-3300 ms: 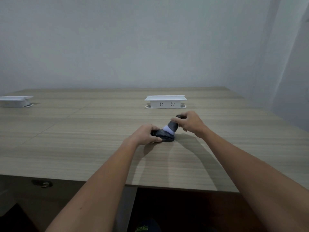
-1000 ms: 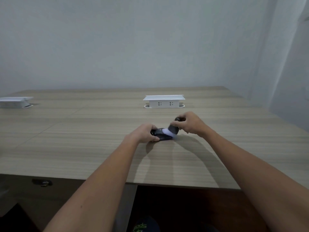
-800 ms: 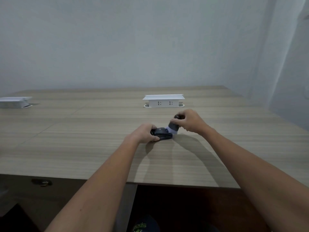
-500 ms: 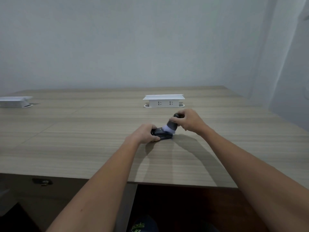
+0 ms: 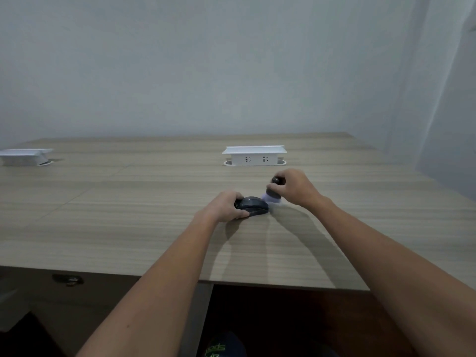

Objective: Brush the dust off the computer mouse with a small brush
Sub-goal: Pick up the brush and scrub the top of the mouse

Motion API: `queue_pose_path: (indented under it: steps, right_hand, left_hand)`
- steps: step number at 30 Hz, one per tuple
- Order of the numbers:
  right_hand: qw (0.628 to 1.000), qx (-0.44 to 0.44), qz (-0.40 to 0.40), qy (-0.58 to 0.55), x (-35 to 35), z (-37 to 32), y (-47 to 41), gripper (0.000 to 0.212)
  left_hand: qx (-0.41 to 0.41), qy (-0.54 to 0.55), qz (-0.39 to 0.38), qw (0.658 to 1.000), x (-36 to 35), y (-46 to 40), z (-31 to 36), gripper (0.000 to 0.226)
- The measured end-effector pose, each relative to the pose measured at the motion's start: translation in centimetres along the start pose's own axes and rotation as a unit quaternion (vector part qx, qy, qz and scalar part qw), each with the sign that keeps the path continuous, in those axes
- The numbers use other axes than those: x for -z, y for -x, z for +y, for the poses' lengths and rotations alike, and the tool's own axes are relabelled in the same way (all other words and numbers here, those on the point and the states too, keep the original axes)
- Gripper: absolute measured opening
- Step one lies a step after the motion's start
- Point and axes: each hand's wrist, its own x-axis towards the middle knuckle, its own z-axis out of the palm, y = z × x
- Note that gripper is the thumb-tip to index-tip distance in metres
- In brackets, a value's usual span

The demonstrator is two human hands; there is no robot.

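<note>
Because a push from the bristles could make it slide, the dark mouse (image 5: 253, 206) is kept flat on the table (image 5: 128, 215), near the middle, with the left hand (image 5: 223, 208) closed around its left end. Its right end is left bare for cleaning. The small brush (image 5: 273, 193) is pinched tight by the right hand (image 5: 293, 186) and tipped so its pale bristles reach that right edge. 2 white socket boxes (image 5: 253, 156) are seen farther back, well apart.
</note>
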Motion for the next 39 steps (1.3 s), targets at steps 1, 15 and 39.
queue_pose_path:
  steps: [1,15,39]
  right_hand:
    - [0.999,-0.001,0.003,-0.039,-0.1,-0.1,0.1,0.024]
    - [0.998,-0.053,0.001,-0.031,-0.5,0.4,0.7,0.020]
    - [0.998,-0.034,0.009,-0.045,-1.0,-0.4,0.0,0.032]
  left_hand:
    - [0.000,-0.001,-0.001,1.000,0.0,0.0,0.0,0.033]
    - [0.008,0.004,0.010,1.000,0.0,0.1,-0.1,0.036]
    - [0.013,0.034,-0.028,0.999,0.3,0.6,0.2,0.036]
